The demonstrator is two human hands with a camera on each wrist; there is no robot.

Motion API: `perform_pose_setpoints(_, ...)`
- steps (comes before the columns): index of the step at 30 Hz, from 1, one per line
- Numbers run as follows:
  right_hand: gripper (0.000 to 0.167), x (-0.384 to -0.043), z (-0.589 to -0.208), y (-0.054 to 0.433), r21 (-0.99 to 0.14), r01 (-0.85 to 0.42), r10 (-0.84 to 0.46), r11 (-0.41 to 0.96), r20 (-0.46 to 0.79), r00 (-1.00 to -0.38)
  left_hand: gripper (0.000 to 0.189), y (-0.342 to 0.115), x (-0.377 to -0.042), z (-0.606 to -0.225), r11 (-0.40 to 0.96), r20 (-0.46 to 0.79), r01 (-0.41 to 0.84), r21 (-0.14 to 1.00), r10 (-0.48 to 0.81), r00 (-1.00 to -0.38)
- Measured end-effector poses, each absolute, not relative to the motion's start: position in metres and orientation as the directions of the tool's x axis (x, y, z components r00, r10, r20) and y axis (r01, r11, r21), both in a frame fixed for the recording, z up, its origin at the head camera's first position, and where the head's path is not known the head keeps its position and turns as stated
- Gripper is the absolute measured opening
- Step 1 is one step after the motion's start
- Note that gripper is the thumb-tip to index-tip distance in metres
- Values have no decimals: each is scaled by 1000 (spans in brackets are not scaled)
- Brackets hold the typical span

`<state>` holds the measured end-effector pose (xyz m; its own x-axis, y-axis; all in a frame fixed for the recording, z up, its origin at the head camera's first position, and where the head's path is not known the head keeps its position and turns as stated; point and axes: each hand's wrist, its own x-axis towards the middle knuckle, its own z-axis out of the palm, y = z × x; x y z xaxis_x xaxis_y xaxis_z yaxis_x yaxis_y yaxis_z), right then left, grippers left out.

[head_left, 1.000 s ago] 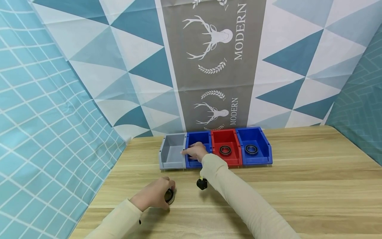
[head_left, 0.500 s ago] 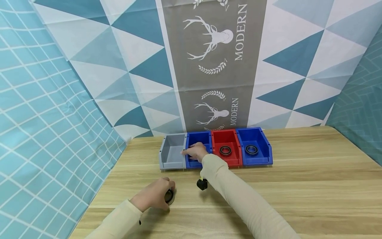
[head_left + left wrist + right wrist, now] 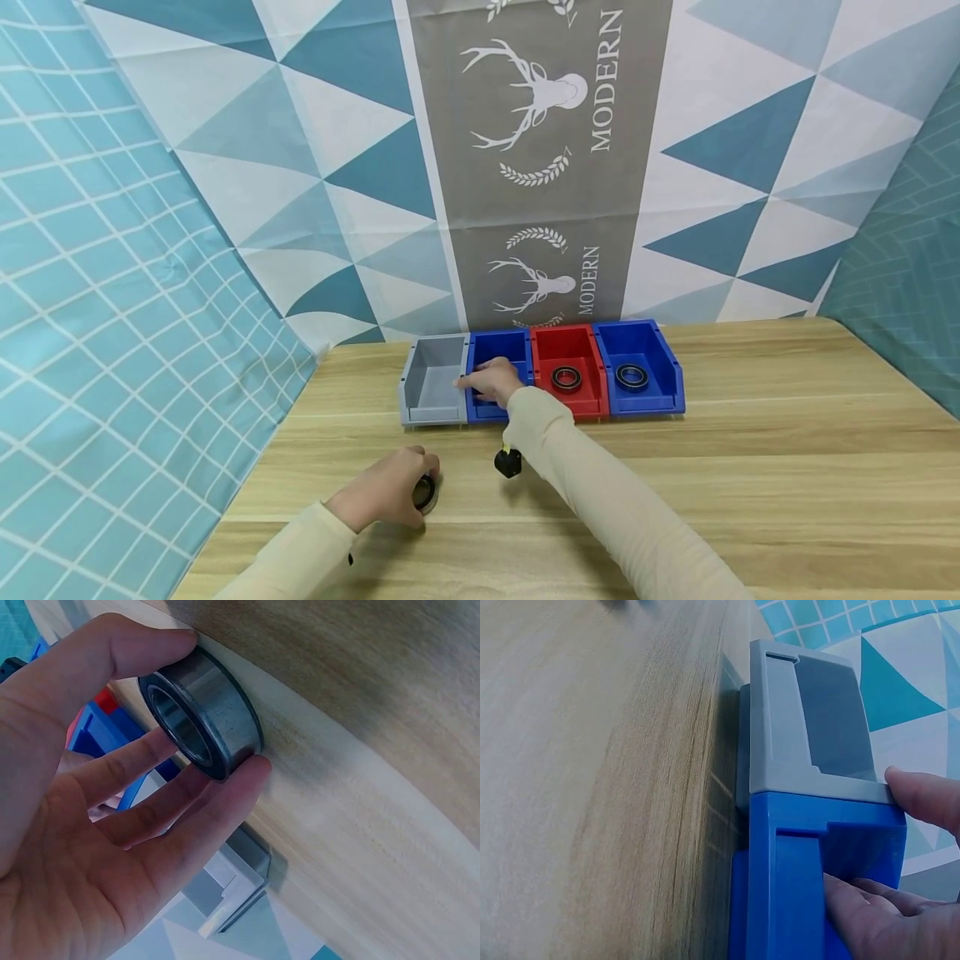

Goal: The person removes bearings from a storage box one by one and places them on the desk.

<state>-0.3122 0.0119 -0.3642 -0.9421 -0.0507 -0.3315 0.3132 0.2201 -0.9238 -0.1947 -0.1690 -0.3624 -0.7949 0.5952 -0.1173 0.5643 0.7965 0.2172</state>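
My left hand (image 3: 393, 487) pinches a thick black-sealed steel bearing (image 3: 206, 709) low over the wooden table. In the left wrist view the thumb (image 3: 154, 649) sits on its upper rim and a fingertip (image 3: 255, 769) presses its lower side. My right hand (image 3: 495, 382) reaches into the left blue bin (image 3: 498, 343). Its thumb (image 3: 922, 793) lies at the rim where the grey bin (image 3: 780, 720) meets the blue one; its other fingers (image 3: 862, 907) extend inside the blue bin. The hand mostly hides what lies beneath it there.
Right of the left blue bin stand a red bin (image 3: 564, 340) and another blue bin (image 3: 626, 333), each with a bearing inside: one in red (image 3: 555, 385), one in blue (image 3: 620, 383). The bins line the table's (image 3: 750, 483) back edge, before a patterned cloth (image 3: 525, 192).
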Motion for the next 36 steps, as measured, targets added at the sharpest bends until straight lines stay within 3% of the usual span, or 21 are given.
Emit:
perform_pose_setpoints(14, 65, -309, -365, 9, -915, 300, -61, 271, -327, -943, 46, -173, -191, -360, 799, -124, 543, 259, 585, -801)
perform_pose_setpoints(22, 67, -314, -362, 11, -858, 239, -54, 454, -294, -954, 51, -170, -200, -350, 800, -75, 553, 233, 581, -810)
perform_pose_setpoints(28, 63, -311, -362, 17, -813, 163, -76, 559, -246, -966, 58, -168, -217, -346, 790, -45, 521, 323, 563, -825)
perform_pose_setpoints(36, 62, -313, -348, 17, -712, 33, -167, 702, -209, -964, 52, -161, -243, -345, 823, 30, 382, 420, 409, -912)
